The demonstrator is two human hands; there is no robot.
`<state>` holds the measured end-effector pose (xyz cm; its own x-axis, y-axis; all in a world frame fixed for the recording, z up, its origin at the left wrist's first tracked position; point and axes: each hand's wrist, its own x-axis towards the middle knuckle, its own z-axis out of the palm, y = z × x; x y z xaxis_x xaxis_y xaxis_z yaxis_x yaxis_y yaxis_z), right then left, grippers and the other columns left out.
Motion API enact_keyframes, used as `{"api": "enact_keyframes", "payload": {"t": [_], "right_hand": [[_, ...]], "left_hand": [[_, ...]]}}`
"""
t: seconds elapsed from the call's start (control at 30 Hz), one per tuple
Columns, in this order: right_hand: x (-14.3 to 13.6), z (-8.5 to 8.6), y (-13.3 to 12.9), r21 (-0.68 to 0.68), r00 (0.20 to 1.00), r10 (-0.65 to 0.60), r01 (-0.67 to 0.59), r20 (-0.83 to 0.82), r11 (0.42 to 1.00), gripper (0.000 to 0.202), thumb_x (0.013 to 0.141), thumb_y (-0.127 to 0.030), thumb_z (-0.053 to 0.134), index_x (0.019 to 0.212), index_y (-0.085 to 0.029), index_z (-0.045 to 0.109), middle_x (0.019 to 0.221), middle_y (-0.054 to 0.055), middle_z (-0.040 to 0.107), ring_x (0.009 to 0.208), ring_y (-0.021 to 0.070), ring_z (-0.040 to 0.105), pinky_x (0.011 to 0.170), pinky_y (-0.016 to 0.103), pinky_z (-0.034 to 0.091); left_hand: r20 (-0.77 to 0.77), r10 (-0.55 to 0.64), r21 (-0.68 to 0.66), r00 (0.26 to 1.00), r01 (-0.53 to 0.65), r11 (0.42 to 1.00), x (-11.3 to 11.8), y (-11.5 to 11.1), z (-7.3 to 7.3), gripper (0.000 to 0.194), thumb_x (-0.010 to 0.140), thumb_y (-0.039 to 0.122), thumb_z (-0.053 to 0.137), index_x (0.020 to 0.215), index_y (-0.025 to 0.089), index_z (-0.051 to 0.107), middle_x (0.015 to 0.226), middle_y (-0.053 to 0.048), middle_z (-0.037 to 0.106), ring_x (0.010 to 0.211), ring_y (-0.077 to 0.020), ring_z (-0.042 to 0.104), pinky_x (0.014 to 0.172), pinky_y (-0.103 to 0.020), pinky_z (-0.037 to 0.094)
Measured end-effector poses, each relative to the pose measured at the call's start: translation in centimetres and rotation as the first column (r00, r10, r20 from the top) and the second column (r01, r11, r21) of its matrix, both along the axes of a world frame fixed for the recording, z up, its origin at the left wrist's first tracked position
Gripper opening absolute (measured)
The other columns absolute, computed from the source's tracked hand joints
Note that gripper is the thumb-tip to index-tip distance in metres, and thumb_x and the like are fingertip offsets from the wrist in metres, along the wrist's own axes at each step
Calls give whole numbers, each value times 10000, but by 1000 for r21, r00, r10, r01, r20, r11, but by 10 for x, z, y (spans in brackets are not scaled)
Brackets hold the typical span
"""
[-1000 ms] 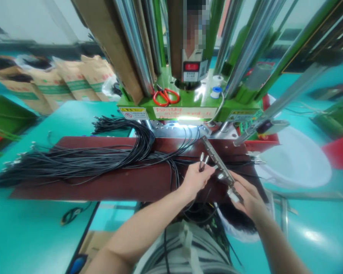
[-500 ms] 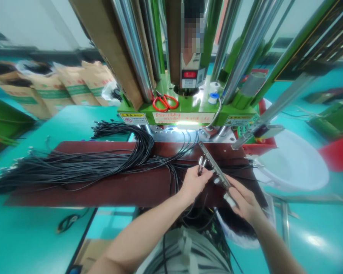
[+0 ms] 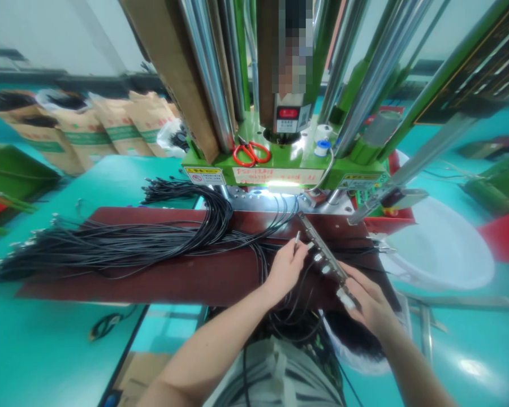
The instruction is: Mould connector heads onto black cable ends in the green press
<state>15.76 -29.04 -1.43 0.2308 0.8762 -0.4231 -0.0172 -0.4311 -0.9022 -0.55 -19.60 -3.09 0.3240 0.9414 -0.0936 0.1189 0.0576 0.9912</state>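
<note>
My right hand point(image 3: 367, 297) grips the near end of a long metal bar point(image 3: 324, 249) that slants up and left over the brown board point(image 3: 220, 282). Several pale connector ends sit along the bar's left side. My left hand point(image 3: 285, 268) is closed beside the bar, its fingers around a cable with a shiny metal connector point(image 3: 297, 238) sticking up from them. Thin black cables hang below the bar. To the left, a thick bundle of black cables point(image 3: 123, 246) lies across the board, its metal ends at the far left.
A green press machine point(image 3: 254, 175) with steel columns stands ahead, orange-handled scissors point(image 3: 251, 154) resting on it. At right is a white basin point(image 3: 445, 243). Paper sacks point(image 3: 85, 133) stand at far left. A person is partly visible behind the press.
My left hand has drawn slightly back from the bar; one connector now shows above its fingers instead of two. More pale ends show along the bar. The whole view has shifted slightly.
</note>
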Motion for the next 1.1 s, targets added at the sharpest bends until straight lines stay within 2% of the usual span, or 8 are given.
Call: {"api": "enact_keyframes", "payload": {"t": [0.13,0.57,0.67,0.73,0.77,0.87,0.97,1.1], "right_hand": [[-3,6,1,-4,1000,22,-22,-5,1000,507,759,-502,562,1195,-242,549,596,2,545,419,82,396,322,149,278],[-2,2,3,-3,998,61,-61,14,998,512,781,-457,545,1233,-219,519,636,4,583,366,44,354,310,140,232],[0,2,6,139,967,134,-167,218,976,449,762,-435,569,1148,-209,608,919,70,662,666,164,605,521,237,489],[0,2,7,216,932,156,-234,326,948,410,756,-424,577,1098,-209,645,1109,70,623,971,243,582,778,310,497],[0,2,7,219,928,159,-242,338,945,411,761,-427,569,1103,-211,643,1135,67,612,1016,257,562,807,325,489],[0,2,4,115,961,129,-161,244,980,453,785,-440,538,1174,-216,594,973,75,660,786,221,617,548,270,511],[1,0,1,34,990,58,-63,126,997,482,794,-445,533,1221,-223,550,717,45,636,516,139,528,351,189,364],[7,-7,1,34,996,70,-72,54,997,522,762,-489,561,1206,-214,558,558,10,540,408,99,403,310,171,259]], "left_hand": [[-135,43,142,990,-23,990,1,-3,2,225,842,340,415,700,181,485,613,24,492,584,-106,438,603,-225,323],[-110,28,120,994,-15,993,1,0,-1,230,838,349,422,689,179,465,613,32,502,578,-104,443,606,-218,319],[-123,21,104,992,-8,995,-1,0,-4,248,840,365,418,672,184,445,570,39,475,544,-102,421,577,-218,309],[-130,10,103,992,4,995,-3,1,-4,249,836,374,425,672,188,447,563,38,475,535,-103,424,568,-217,311],[-128,0,103,992,13,995,-5,2,-3,248,834,380,429,676,190,455,561,38,477,528,-103,430,563,-216,315],[-63,-18,68,998,22,997,-11,5,0,276,845,414,399,690,194,461,510,47,453,472,-92,437,528,-206,331],[74,-3,-69,997,9,998,-17,7,6,341,853,493,334,702,199,416,434,82,342,345,-66,338,403,-185,289],[267,-136,-316,954,220,923,-21,8,12,393,809,584,365,690,210,363,409,119,243,293,-36,159,301,-154,180]]}}
